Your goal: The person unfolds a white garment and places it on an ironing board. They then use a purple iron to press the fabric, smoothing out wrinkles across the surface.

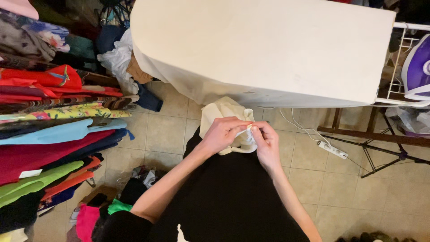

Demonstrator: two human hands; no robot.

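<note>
from the head camera, the left hand [221,133] and right hand [265,142] both pinch a small spot on a cream garment [224,114], held above the lap just below the near edge of the ironing board [268,49]. judging by the grip, short pinches kept close together and cloth kept taut should give best control; the rest hangs bunched.
</note>
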